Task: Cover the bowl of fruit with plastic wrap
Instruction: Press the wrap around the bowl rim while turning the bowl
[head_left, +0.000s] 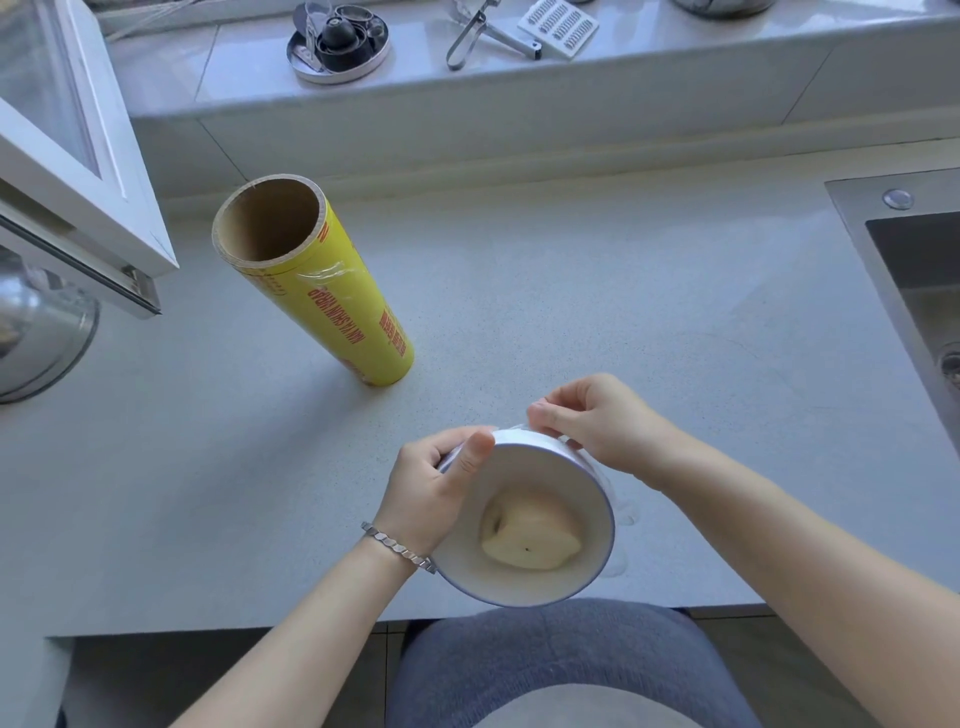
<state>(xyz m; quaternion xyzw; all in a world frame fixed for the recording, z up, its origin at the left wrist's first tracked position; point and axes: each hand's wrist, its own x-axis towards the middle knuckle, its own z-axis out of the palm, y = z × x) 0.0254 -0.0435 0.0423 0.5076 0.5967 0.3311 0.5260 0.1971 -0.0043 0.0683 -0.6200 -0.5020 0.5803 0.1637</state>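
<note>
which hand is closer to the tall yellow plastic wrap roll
Left. The left hand grips the white round bowl's rim, the yellow plastic wrap roll standing just ahead-left of it; the right hand pinches the rim farther right.

One each: bowl (545, 467), fruit piece (527, 530), wrap roll (332, 296), wrap sheet (621, 506), left hand (431, 483), right hand (602, 421).

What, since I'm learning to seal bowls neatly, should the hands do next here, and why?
Probably press the loose plastic wrap down against the right side of the white bowl. The right hand pinches film at the far rim and the left hand grips the left rim, but film on the right flares away from the wall, so the pale fruit piece seems not yet sealed.
</note>
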